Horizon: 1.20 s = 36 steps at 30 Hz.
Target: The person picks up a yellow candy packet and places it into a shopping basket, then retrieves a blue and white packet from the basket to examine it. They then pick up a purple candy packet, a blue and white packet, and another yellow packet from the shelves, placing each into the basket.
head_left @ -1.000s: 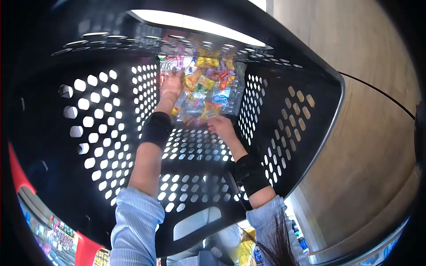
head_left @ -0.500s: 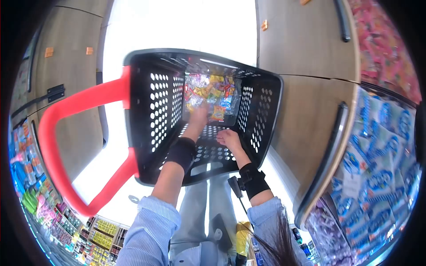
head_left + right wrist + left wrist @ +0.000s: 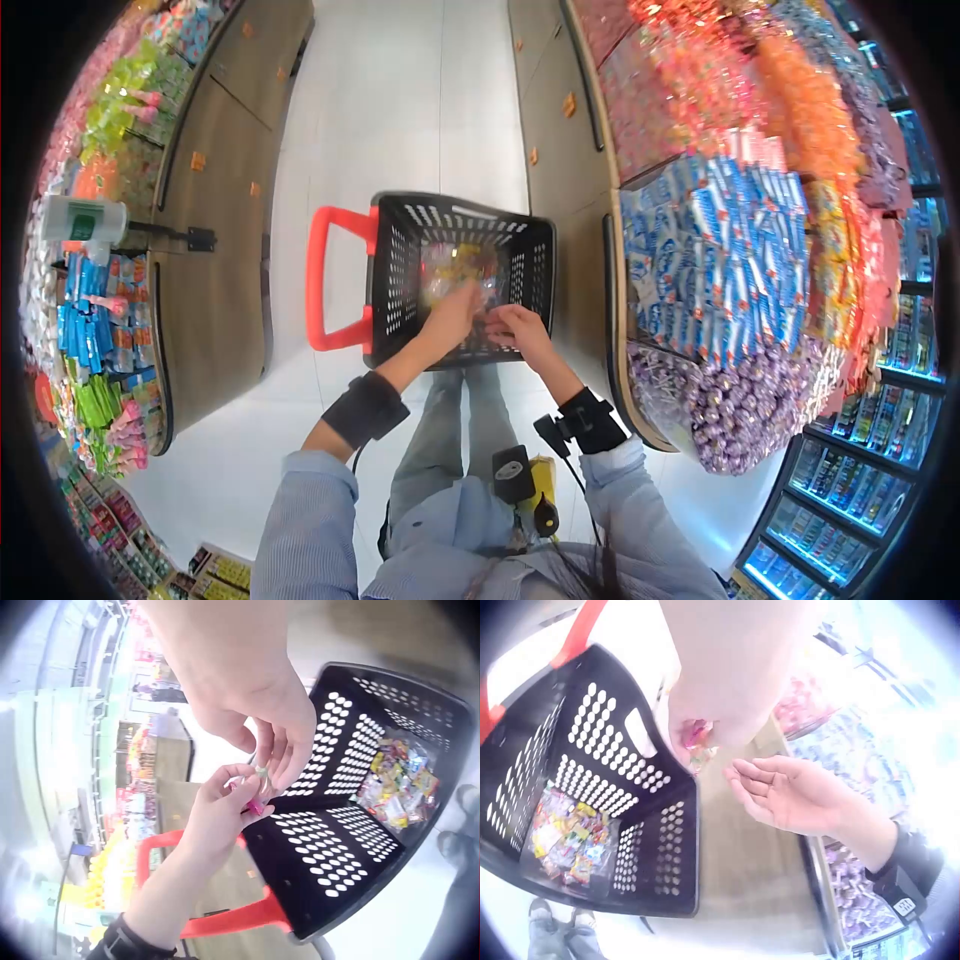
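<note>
My left hand [image 3: 452,318] is above the near side of a black shopping basket [image 3: 551,270]. In the left wrist view its fingers hold a small wrapped candy [image 3: 699,733] with a pink and pale wrapper. My right hand [image 3: 517,328] is close beside it; the left wrist view shows its palm turned up and fingers loosely bent, near the candy's pale end. In the right wrist view, the right fingertips overlap that end. A clear plastic bag of mixed wrapped candies [image 3: 397,784] lies at the bottom of the basket.
The basket's red handle [image 3: 318,280] sticks out to the left. Wooden cabinets [image 3: 215,190] flank the aisle on both sides. Blue-and-white packaged candies [image 3: 715,260] and purple wrapped candies [image 3: 740,400] fill the right-hand display. Pale floor [image 3: 385,100] runs ahead.
The head view has drawn back from deep over the basket to higher up. Both hands have risen away from the candies inside and come together; the left now holds a candy.
</note>
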{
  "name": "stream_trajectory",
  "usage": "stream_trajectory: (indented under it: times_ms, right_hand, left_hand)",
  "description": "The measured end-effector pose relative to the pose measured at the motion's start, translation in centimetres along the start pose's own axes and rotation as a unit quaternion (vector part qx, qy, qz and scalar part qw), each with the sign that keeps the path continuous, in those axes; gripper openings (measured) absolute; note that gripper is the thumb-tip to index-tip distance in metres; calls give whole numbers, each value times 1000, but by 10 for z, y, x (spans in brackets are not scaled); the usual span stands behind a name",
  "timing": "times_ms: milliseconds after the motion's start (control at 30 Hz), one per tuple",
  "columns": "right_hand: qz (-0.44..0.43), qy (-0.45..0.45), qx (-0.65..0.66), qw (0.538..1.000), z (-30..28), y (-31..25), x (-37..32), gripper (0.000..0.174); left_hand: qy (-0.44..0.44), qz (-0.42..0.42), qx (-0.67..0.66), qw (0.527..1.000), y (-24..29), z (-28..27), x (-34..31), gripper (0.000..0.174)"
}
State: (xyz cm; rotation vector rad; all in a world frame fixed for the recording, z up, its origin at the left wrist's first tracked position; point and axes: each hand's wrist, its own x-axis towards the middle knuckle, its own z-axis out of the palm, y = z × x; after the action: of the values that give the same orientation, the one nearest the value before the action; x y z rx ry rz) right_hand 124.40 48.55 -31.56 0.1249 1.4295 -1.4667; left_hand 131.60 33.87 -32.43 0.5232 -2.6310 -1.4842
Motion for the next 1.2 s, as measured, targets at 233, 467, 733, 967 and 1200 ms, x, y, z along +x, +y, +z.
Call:
stream_trajectory:
  times_ms: [233,467,733,967,1200]
  right_hand:
    - [-107,-113,81,985,52,-86,-129,28]
    - [-182,-73,36,980,70,-112,-207,23]
    - [-239,-49,-45,969,75,-130,-285,13]
    - [-319,-27,-82,944,80,-134,-295,14]
    - [-329,-35,-82,940,89,-135,-296,14]
  left_hand:
    - [74,216,17,974,151,-97,-55,19]
    - [61,396,54,915,210,-122,-114,27]
    - [80,537,112,832,230,-129,-164,25]
    - [9,145,-244,959,252,-129,-169,33]
    - [-113,68,-390,911,250,-131,-166,31]
